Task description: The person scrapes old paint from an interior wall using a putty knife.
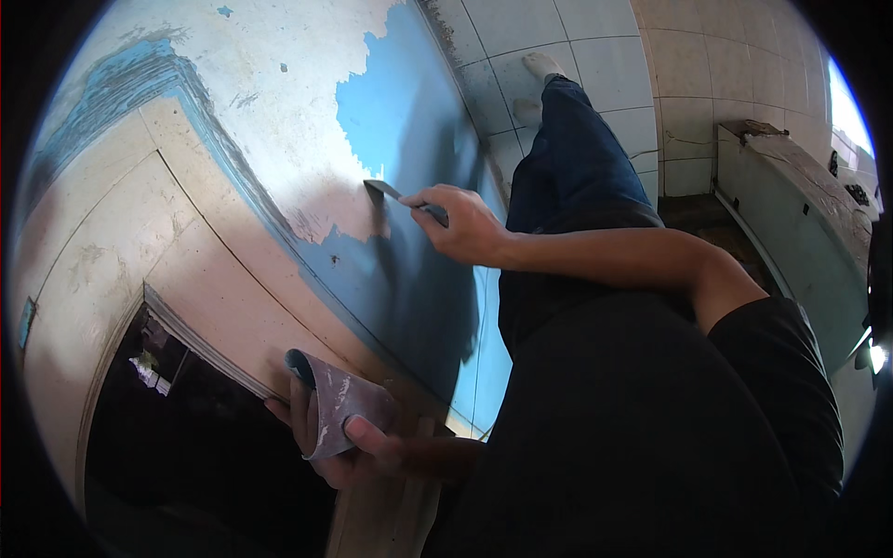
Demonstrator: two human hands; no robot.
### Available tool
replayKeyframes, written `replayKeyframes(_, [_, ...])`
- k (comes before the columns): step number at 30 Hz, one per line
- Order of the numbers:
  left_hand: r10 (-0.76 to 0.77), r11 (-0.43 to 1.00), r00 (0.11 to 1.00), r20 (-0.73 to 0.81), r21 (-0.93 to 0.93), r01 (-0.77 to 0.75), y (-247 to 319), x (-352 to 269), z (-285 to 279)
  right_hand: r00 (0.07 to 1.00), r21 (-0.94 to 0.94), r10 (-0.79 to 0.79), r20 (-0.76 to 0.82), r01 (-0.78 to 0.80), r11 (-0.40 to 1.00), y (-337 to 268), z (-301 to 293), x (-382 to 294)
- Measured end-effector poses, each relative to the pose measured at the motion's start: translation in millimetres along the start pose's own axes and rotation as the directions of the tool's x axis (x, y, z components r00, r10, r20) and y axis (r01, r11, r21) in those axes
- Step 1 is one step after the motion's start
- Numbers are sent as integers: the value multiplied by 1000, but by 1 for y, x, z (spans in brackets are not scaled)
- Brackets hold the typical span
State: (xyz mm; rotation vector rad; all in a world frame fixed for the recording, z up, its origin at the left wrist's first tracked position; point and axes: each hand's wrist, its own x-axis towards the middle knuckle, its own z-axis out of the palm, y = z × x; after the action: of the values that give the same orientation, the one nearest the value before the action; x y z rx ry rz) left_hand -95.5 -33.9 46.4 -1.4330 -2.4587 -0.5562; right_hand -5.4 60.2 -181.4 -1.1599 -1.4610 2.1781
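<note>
My right hand point(464, 220) grips a putty knife point(394, 192) by its handle. The blade's edge is at the border between bright blue paint point(418, 91) and a whitish patch point(279, 111) on the wall, casting a shadow; I cannot tell if it presses on the surface. Lower down, my left hand point(349, 460) is wrapped around a curled greyish sheet point(349, 401), possibly sandpaper, with white smears on its outer face and a bluish inside. The thumb lies over its near edge. The left hand is beside a cream frame point(209, 279) around a dark opening point(209, 446).
Grey scratched streaks point(209, 111) run along the wall beside the frame. My jeans-clad leg point(586, 146) and bare foot point(543, 65) are close to the wall on a tiled floor point(607, 70). A pale green boxy structure point(781, 202) with a plastic-covered top stands to the right.
</note>
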Motion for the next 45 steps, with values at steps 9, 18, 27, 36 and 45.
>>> replayKeyframes(9, [-13,1000,1000,14,8,13,1,1,-2,996,-59,-70,-54,67,996,3,1,-5])
replayKeyframes(18, [-11,999,1000,4,34,11,5,2,3,998,-7,27,-54,-28,1000,4,1,2])
replayKeyframes(27, [1,999,1000,22,41,-2,3,2,-1,999,14,14,-49,-13,1000,7,-2,5])
replayKeyframes(36, [8,999,1000,7,32,-8,4,3,2,995,5,73,-65,-73,997,10,-6,18])
replayKeyframes(45, [-20,999,1000,-7,31,21,6,4,2,997,-14,54,-55,-55,998,7,-6,18])
